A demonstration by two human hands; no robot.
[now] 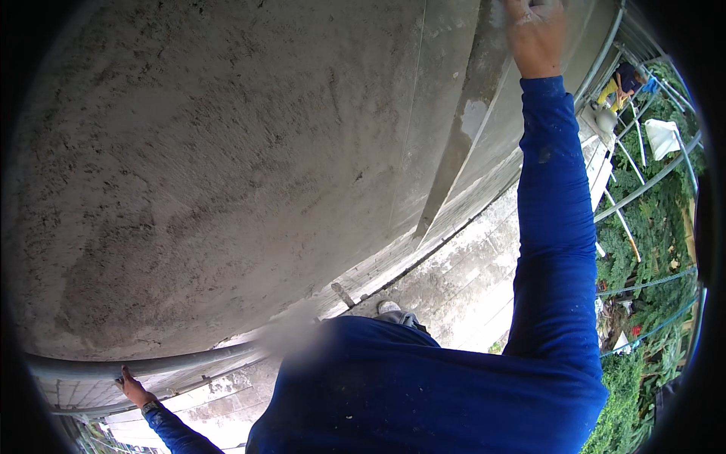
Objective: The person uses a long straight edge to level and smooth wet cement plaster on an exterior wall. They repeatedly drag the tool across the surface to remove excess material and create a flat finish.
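Rough grey rendered wall fills your view, your right hand raised flat against it at the top edge, fingers cut off so grip unreadable, while your left hand clamps the horizontal scaffold tube below-left.

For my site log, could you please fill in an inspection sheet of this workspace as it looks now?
Surface: grey plastered wall, rough and stained, with a smoother strip running down it.
Job's things: the strip under the right hand; whether that hand holds a tool cannot be told.
Clutter: white bag hanging on the scaffold, far right.
Grips: right hand raised flat to the wall; left hand touching a grey rail.
Cables: nothing seen.
Surroundings: plank deck underfoot, scaffold tubes, green plants below, another person further along.
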